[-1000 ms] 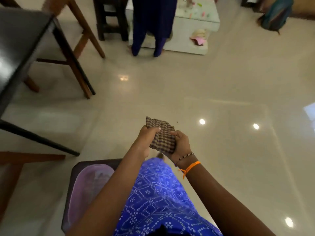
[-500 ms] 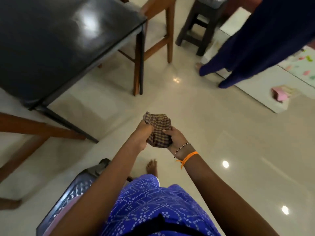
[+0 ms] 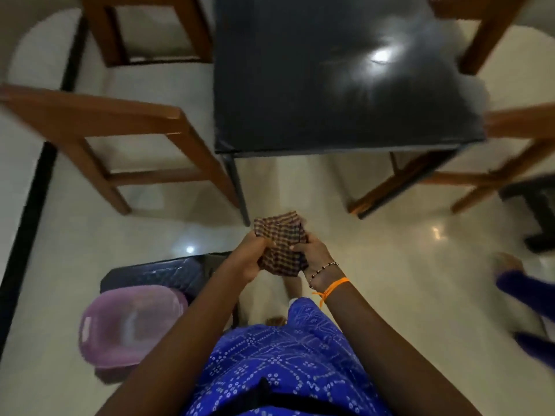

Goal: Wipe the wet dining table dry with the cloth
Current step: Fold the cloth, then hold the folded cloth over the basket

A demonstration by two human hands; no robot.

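A brown checked cloth (image 3: 280, 243) is bunched between both my hands in front of my waist. My left hand (image 3: 246, 259) grips its left side and my right hand (image 3: 315, 256), with a bead bracelet and orange thread at the wrist, grips its right side. The black dining table (image 3: 330, 79) stands straight ahead, its glossy top reflecting a ceiling light. Its near edge lies a short way beyond the cloth. Whether the top is wet I cannot tell through the blur.
Wooden chairs flank the table: one at left (image 3: 99, 139), another at right (image 3: 495, 151). A pink plastic tub (image 3: 120, 325) sits on a dark stool (image 3: 156, 274) at my lower left. Another person's dark blue legs (image 3: 528, 295) are at the right edge, near a dark stool (image 3: 534, 205).
My view has swung left, bringing the table from the left side to straight ahead. The other person has slid to the right edge. Both hands keep hold of the cloth.
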